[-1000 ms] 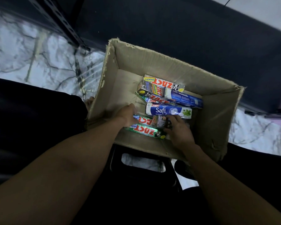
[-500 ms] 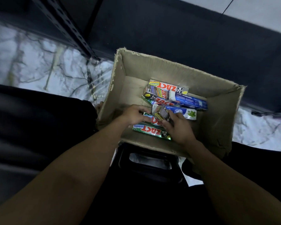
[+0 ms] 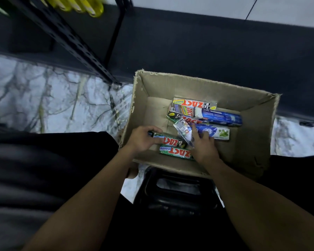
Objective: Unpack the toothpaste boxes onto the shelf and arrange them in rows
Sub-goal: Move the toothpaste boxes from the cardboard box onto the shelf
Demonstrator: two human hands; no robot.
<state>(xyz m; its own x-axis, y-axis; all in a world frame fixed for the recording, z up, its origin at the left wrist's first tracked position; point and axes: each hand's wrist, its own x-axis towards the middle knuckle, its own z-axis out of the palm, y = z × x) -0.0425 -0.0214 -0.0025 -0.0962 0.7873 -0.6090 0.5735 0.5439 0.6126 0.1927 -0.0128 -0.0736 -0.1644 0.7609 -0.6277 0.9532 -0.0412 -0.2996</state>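
Reaching into an open cardboard carton [image 3: 192,84], both hands work among the toothpaste boxes on its floor.

1. Left hand [image 3: 143,140]: fingers and thumb are curled round the left end of a green ZACT box [image 3: 172,141], which lies near the carton's near wall.
2. Right hand [image 3: 204,144]: it pinches a small shiny pack [image 3: 184,132] between the thumb and the index finger. The pack is tilted, and its print is too blurred to read.
3. Green ZACT whitening box [image 3: 176,152]: it lies flat just beside the gripped green box, on the near side and parallel to it.
4. White-and-blue toothpaste box [image 3: 217,132]: it lies flat, partly under the right hand's fingers.
5. Dark blue toothpaste box [image 3: 223,117]: it lies farther back, just beyond the white-and-blue one.
6. White ZACT Smokers box [image 3: 194,104]: it lies nearest the far wall. A dark ZACT Smokers box [image 3: 179,111] rests just in front of it, and a red ZACT box [image 3: 192,120] shows from beneath the pile.

The carton's near edge rests on a black stool [image 3: 178,198], and the carton stands over a marble-patterned floor [image 3: 53,102]. A black shelf upright [image 3: 71,44] rises at upper left, well apart from the carton. Yellow items [image 3: 83,5] show at the top edge; what they are cannot be told. All the toothpaste boxes in view are inside the carton.
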